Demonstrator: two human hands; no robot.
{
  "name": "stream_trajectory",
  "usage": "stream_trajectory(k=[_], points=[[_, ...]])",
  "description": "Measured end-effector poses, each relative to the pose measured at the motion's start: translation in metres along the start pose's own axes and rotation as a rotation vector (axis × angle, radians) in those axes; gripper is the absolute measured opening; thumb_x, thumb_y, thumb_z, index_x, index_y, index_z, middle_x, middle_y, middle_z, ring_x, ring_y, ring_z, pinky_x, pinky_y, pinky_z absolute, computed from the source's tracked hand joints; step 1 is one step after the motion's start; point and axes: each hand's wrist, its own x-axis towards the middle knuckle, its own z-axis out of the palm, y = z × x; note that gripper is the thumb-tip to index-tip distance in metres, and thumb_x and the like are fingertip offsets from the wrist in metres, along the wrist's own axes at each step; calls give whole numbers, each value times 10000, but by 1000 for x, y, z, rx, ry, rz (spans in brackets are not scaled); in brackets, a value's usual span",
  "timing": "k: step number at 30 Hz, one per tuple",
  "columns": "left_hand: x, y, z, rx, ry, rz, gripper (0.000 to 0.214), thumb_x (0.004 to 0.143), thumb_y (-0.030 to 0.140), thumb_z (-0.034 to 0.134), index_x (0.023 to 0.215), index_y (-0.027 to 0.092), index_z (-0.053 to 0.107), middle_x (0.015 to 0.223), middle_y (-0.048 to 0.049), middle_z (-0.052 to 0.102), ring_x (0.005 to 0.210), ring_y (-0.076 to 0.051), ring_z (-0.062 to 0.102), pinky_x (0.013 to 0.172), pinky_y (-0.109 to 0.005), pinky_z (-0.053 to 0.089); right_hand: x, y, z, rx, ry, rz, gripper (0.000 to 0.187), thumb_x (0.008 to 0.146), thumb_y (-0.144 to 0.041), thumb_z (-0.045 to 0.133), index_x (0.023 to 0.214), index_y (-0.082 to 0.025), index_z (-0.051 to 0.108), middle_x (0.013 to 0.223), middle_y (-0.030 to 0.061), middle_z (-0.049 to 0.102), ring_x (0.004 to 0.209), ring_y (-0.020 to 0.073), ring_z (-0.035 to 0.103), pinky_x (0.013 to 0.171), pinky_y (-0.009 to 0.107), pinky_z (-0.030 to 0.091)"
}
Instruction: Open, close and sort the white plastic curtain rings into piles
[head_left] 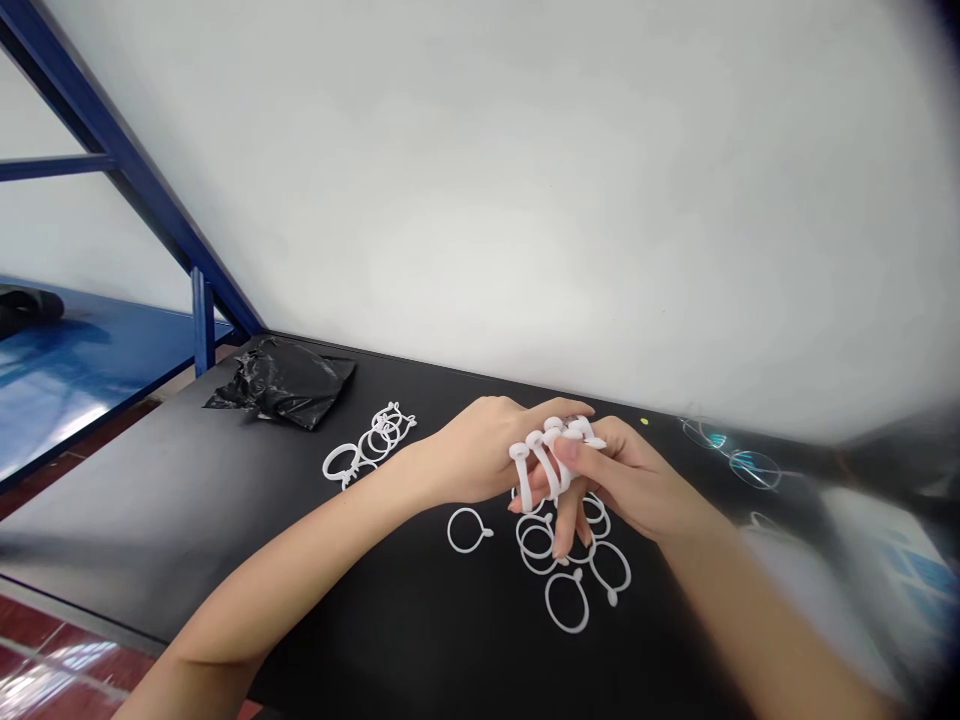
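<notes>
Several white plastic curtain rings (553, 462), each with a small eyelet, are bunched at my two hands over the black table. My left hand (484, 440) holds this bunch, its index finger stretched out above the rings. My right hand (626, 475) meets it from the right, thumb pressed on the rings and other fingers pointing down beneath. How the fingers run through the rings is partly hidden. Below the hands lie loose curtain rings (566, 603), and a single ring (466, 530) sits to their left.
A pile of white rings (379, 435) lies farther left, near a crumpled black plastic bag (289, 380). Clear eyeglasses (754, 468) rest at the right by the wall. A blue metal frame (150, 210) rises at the left edge of the black table (150, 500).
</notes>
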Motion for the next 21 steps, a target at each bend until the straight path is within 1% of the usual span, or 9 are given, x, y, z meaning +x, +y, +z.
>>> stream_trajectory(k=[2, 6, 9, 11, 13, 15, 17, 19, 21], points=[[0, -2, -2, 89, -6, 11, 449, 856, 266, 551, 1284, 135, 504, 712, -1, 688, 541, -123, 567, 528, -224, 383, 1, 1, 2, -4, 14, -8, 429, 970, -433, 479, 920, -107, 753, 934, 140, 765, 571, 138, 734, 413, 149, 513], [-1, -7, -4, 211, 1, 29, 344, 857, 218, 546, 1196, 157, 545, 646, 26, 651, 494, -99, 523, 484, -202, 334, 2, 2, 3, -17, 52, 2, 400, 969, -417, 492, 954, -109, 747, 945, 140, 764, 626, 145, 744, 459, 155, 534], [-2, -8, -2, 247, 34, 63, 256, 881, 215, 525, 1125, 161, 580, 601, 42, 614, 457, -82, 470, 459, -195, 306, 2, 3, -2, 3, 3, 28, 374, 957, -397, 523, 975, -98, 747, 867, 129, 773, 604, 146, 737, 466, 167, 547], [-3, -8, -1, 264, 39, 115, 287, 890, 212, 522, 1167, 159, 573, 601, 45, 610, 462, -82, 463, 460, -197, 308, 2, 5, -6, 17, -49, 57, 370, 940, -399, 553, 985, -87, 747, 841, 135, 774, 566, 149, 726, 445, 177, 547], [-4, -8, -1, 297, 50, 159, 382, 890, 199, 526, 1269, 159, 529, 618, 44, 620, 474, -84, 472, 465, -198, 319, 3, 7, -8, 16, -61, 74, 375, 927, -408, 573, 985, -83, 750, 805, 137, 776, 520, 143, 709, 430, 182, 546], [-5, -9, -1, 350, 67, 176, 475, 883, 189, 535, 1353, 153, 474, 638, 36, 634, 487, -87, 487, 471, -202, 335, 4, 9, -8, 6, -26, 61, 385, 930, -419, 566, 959, -87, 760, 733, 125, 772, 496, 134, 694, 425, 174, 539], [-6, -11, -2, 383, 85, 177, 507, 880, 174, 534, 1381, 156, 461, 651, 28, 644, 498, -89, 500, 480, -205, 351, 5, 10, -6, -5, 18, 29, 386, 933, -418, 562, 918, -95, 772, 681, 112, 765, 509, 130, 695, 433, 161, 535], [-6, -11, -3, 338, 84, 169, 505, 886, 158, 520, 1388, 181, 463, 699, 19, 671, 515, -82, 520, 491, -197, 370, 6, 10, -2, -16, 59, -3, 363, 923, -407, 583, 883, -103, 778, 677, 105, 765, 517, 130, 698, 431, 157, 530], [-5, -10, -4, 202, 44, 145, 538, 889, 128, 500, 1415, 218, 428, 774, 17, 700, 534, -68, 544, 504, -177, 388, 6, 9, 0, -30, 95, -20, 342, 913, -393, 601, 831, -112, 778, 661, 93, 762, 502, 131, 692, 422, 167, 529]])
